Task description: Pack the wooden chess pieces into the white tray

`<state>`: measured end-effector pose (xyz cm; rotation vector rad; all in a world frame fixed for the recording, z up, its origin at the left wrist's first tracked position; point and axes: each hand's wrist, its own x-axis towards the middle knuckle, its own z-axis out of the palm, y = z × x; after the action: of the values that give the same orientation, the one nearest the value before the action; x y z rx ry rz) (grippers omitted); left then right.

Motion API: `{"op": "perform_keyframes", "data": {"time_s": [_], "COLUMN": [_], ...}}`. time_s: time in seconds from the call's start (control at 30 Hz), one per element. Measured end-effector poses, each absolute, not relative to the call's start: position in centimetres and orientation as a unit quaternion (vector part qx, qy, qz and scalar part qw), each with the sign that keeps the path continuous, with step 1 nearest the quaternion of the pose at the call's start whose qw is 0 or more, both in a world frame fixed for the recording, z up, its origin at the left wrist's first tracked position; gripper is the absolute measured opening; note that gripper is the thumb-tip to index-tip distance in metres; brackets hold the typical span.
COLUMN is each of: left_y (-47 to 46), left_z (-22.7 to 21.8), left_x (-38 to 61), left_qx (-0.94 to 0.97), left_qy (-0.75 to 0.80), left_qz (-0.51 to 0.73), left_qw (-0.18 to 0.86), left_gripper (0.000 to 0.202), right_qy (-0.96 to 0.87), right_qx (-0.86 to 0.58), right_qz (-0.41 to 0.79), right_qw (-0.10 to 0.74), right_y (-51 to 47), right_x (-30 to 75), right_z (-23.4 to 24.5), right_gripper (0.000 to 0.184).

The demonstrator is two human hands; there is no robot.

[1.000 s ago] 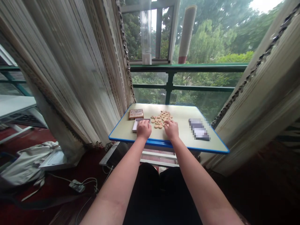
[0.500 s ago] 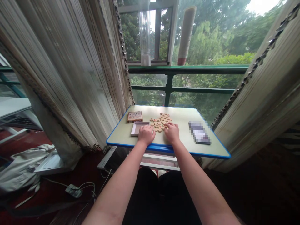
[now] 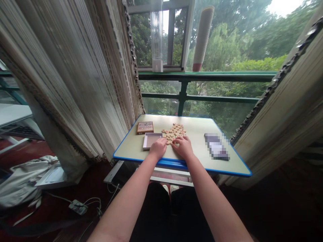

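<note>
Head view: two bare hands at work on a pale surface [image 3: 198,129] with a blue rim, forearms coming in over the near edge.
Left hand [image 3: 158,149]: palm down, fingers curled, at the tray's near right corner. Probably there to steady the tray or sit close to the pieces.
Left grip: fingers bunched close together; fingertips hidden from above, so can't tell if anything is pinched.
Right hand [image 3: 183,147]: arched over the near right side of the pieces, wrist low. Reads as a stance for handling small flat items.
Right grip: thumb and index a little apart, tips down at the near pieces. Can't tell if one is clamped.
Dark flat item [image 3: 216,146]: far right of the hands, pixelated, lying flat. Looks parked out of the working area.
Tray [image 3: 152,138]: shallow, open side up, just left of the pieces, partly behind the left hand. Spot keeps it within easy reach, I'd say.
Round pieces [image 3: 178,127]: loose cluster mid-surface, right of the tray and running away from the hands. Lying flat, mostly one layer; marks show on some.
Printed box [image 3: 145,127]: beyond the tray, far left, printed side up. Box or just lid, can't tell. Seems set aside.
Green railing [image 3: 217,78]: behind the surface, tall cup stack [image 3: 203,38] upright above it.
</note>
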<state>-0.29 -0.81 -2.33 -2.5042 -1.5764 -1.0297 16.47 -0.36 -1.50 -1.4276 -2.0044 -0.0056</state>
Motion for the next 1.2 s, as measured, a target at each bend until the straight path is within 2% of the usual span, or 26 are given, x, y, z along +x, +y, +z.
{"op": "perform_keyframes", "data": {"time_s": [0.27,0.43,0.53,0.63,0.87,1.07,1.2], "left_y": [-1.0,-0.3,0.3,0.6,1.0,1.4,2.2], "left_z": [-2.4,-1.5,-1.9,-2.9,-3.6,-2.8,-2.5], "left_x": [-0.6,-4.1,-6.4,-7.4,-7.2,-7.5,-7.7], "left_qx": [-0.766,-0.606,-0.574,-0.555,-0.588,-0.553,-0.573], "left_qy": [-0.480,-0.626,-0.652,-0.647,-0.654,-0.719,-0.708], "left_qz": [-0.426,-0.487,-0.495,-0.521,-0.457,-0.380,-0.364], "left_qw": [0.020,0.056,0.028,-0.044,-0.134,-0.179,-0.193], "left_gripper": [0.022,0.020,0.021,0.025,0.033,0.047,0.048], "right_qy": [-0.785,-0.791,-0.784,-0.783,-0.781,-0.835,-0.840], "right_qx": [-0.529,-0.541,-0.551,-0.554,-0.549,-0.506,-0.503], "right_qz": [-0.016,-0.030,-0.036,-0.034,-0.040,-0.027,-0.025], "right_qw": [0.322,0.285,0.283,0.281,0.294,0.215,0.202], "right_y": [-0.3,-0.2,0.0,0.1,0.0,0.6,1.1], "right_x": [16.7,16.6,16.5,16.5,15.8,14.6,14.5], "right_z": [-1.6,-1.5,-1.6,-1.7,-1.0,0.3,0.3], "right_gripper": [0.022,0.033,0.033,0.031,0.026,0.022,0.025]}}
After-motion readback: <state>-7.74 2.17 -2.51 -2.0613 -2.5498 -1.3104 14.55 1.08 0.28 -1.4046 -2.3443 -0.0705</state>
